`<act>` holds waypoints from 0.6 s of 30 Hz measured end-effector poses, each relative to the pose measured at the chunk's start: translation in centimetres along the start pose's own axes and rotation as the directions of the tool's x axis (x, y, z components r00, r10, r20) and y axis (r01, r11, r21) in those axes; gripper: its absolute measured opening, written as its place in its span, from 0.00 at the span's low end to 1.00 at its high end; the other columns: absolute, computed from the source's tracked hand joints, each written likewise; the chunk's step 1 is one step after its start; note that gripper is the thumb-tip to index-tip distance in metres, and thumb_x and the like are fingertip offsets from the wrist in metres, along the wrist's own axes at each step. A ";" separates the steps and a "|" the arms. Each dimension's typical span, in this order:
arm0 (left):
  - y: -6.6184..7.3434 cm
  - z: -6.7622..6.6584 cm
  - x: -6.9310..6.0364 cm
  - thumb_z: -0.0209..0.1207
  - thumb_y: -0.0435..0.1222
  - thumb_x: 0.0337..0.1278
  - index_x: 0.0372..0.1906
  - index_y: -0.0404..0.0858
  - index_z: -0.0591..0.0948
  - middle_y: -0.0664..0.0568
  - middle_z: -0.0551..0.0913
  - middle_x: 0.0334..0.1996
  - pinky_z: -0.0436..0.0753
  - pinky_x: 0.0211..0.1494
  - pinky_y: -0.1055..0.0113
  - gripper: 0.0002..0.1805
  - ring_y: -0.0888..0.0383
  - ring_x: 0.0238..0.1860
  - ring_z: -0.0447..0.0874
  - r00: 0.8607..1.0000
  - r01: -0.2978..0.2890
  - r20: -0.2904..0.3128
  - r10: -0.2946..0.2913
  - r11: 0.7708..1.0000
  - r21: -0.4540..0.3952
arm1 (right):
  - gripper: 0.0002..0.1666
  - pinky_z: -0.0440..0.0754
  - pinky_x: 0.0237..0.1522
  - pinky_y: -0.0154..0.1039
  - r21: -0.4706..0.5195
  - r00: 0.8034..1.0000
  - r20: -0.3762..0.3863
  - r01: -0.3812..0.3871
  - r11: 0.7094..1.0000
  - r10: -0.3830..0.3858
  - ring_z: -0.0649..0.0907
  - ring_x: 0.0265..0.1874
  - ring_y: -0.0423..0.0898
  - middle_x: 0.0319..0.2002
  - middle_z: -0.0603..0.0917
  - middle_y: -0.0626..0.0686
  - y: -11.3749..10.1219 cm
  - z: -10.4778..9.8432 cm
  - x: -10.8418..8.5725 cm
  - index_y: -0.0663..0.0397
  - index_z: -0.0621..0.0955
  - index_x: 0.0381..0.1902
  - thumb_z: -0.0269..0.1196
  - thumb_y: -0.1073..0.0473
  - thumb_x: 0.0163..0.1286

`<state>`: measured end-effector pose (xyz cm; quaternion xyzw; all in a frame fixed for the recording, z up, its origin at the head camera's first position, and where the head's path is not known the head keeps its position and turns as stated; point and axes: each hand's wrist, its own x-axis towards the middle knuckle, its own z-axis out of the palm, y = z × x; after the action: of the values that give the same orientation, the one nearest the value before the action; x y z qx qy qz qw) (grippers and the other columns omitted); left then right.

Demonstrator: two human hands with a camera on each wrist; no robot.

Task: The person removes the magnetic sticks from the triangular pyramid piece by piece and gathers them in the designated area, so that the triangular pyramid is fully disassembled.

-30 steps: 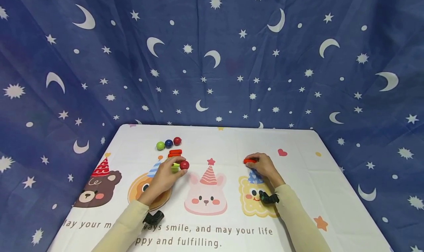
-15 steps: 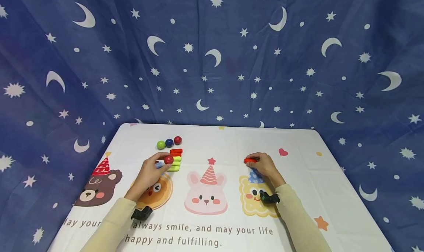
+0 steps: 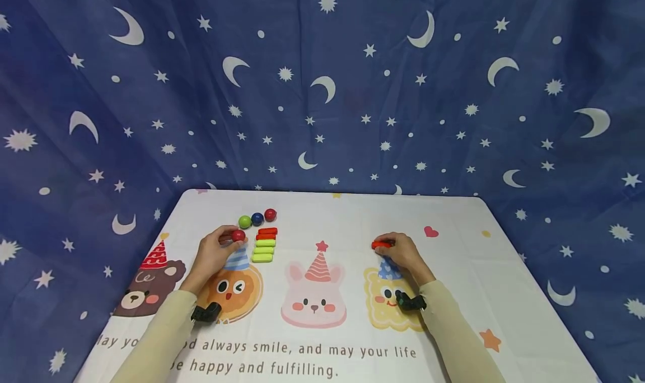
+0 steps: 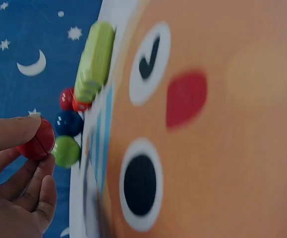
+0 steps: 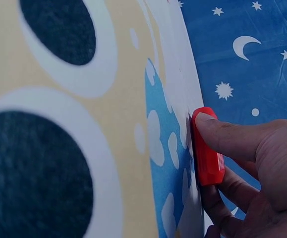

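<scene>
My left hand point(image 3: 210, 255) pinches a glossy red ball point(image 3: 238, 236) between thumb and fingers, left of a column of short sticks. In the left wrist view a dark seam crosses that red ball point(image 4: 38, 141). On the right, my right hand point(image 3: 405, 253) grips a short red plastic stick point(image 3: 381, 244) above the biscuit picture. The right wrist view shows the thumb on the face of this red stick point(image 5: 207, 148), which has a rounded end and fine ridges, with fingers curled beneath. Part of the stick is hidden by the hand.
Behind the left hand, a green ball point(image 3: 244, 222), a blue ball point(image 3: 257, 219) and a red ball point(image 3: 270, 215) form a row. Two red sticks point(image 3: 267, 231) and three yellow-green sticks point(image 3: 264, 250) lie stacked in a column. A starry curtain point(image 3: 322, 120) borders the white table point(image 3: 332, 220).
My left hand has carried the red ball leftward, from right of the stick column to its left side, uncovering the sticks. The right hand has stayed in place with its red stick.
</scene>
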<state>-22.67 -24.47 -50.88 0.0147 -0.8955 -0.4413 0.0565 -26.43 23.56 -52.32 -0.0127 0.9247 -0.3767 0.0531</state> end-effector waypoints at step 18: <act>-2.2 -1.2 3.2 0.62 0.34 0.62 0.62 0.33 0.74 0.34 0.79 0.57 0.65 0.70 0.43 0.24 0.38 0.62 0.73 0.999 0.048 -0.014 -0.047 0.996 0.081 | 0.16 0.77 0.59 0.55 -0.024 1.000 -0.013 0.020 0.999 -0.021 0.80 0.50 0.57 0.52 0.84 0.61 -0.2 0.1 0.0 0.54 0.85 0.48 0.71 0.59 0.61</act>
<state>-25.78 -26.96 -51.63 0.0408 -0.9117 -0.4056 0.0508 -26.43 23.35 -52.25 -0.0203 0.9294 -0.3660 0.0431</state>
